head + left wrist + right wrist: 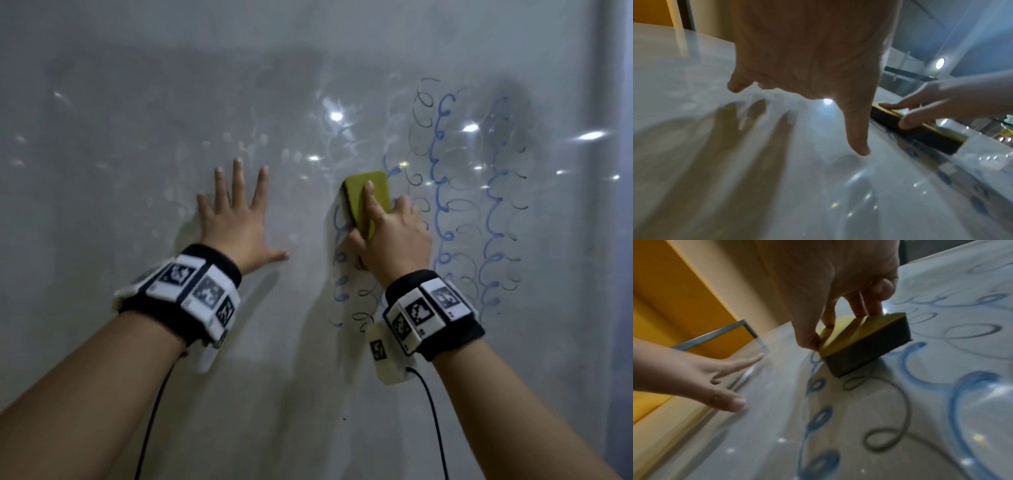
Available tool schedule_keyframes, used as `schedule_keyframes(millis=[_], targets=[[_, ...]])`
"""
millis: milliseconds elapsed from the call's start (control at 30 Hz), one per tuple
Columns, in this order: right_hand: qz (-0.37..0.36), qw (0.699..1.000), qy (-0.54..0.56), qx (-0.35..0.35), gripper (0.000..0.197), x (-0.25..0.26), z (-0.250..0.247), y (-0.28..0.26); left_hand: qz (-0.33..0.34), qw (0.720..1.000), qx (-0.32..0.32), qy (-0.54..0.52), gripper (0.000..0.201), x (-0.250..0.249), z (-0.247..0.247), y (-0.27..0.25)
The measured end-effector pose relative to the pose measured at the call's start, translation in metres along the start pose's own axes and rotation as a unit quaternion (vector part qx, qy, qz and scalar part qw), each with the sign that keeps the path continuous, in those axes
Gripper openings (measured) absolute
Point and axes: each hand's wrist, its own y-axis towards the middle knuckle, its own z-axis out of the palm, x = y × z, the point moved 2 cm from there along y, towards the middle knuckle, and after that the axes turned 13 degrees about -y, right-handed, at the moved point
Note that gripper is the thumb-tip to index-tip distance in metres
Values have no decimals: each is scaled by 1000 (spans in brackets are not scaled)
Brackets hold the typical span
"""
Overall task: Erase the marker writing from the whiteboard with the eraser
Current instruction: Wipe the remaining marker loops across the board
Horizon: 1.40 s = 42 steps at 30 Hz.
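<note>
A glossy whiteboard [137,342] fills the head view. Blue and dark looping marker writing [445,192] covers its right part; left of it only faint smears show. My right hand [387,233] grips a yellow-topped eraser [373,192] with a dark pad, pressed flat on the board over the loops' left edge. In the right wrist view the fingers pinch the eraser [865,345] at its sides, with loops [888,417] just below it. My left hand [236,219] lies flat on the board with fingers spread, left of the eraser, and appears in the left wrist view [818,65].
A grey vertical frame [603,205] bounds the board on the right. A yellow wall [663,305] and a metal frame corner [748,327] lie beyond the board's far edge. Ceiling lights reflect as bright spots [335,116] on the board.
</note>
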Motion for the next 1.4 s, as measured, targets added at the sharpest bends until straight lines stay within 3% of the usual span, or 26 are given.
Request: schedule_keyframes(millis=[100,167,300,433,567,733,767,867,967,1033,1200,1333,1367,1400], targets=[[-86,995,-25,-37,83,12,4,-13,-5,1000,13,12,124,16,19,-9],[-90,991,-36,-98,81,2,5,-9,-3,1000,21,11,124,17,23,-7],[14,1000,-7,11,76,1,-2,-5,-12,999,45,13,123,13,18,-5],[-78,997,-27,6,78,23,0,-31,-15,999,48,5,123,11,14,-10],[41,999,-8,16,74,-4,-4,-20,-19,999,48,8,122,9,12,-15],[-73,996,-46,-4,83,16,7,-45,1,1000,27,-13,116,-6,16,-25],[-63,997,-45,-21,83,10,7,-42,13,999,31,-17,116,-11,20,-28],[10,999,-38,31,76,-2,1,-34,33,998,50,-13,118,-19,30,-33],[-47,998,-6,35,81,17,0,-51,27,998,51,-4,124,-23,35,-33],[-75,997,-35,-10,81,11,11,-53,25,998,54,4,125,-23,35,-32],[32,999,-7,17,74,-1,5,-36,28,998,53,24,126,-21,36,-32],[-71,997,-13,-9,76,13,21,-66,27,998,49,23,126,-21,38,-31],[-67,996,-31,-40,76,6,23,-63,28,998,50,26,126,-21,38,-31],[-45,998,-28,-25,76,-2,20,-57,28,998,51,30,126,-21,38,-30]])
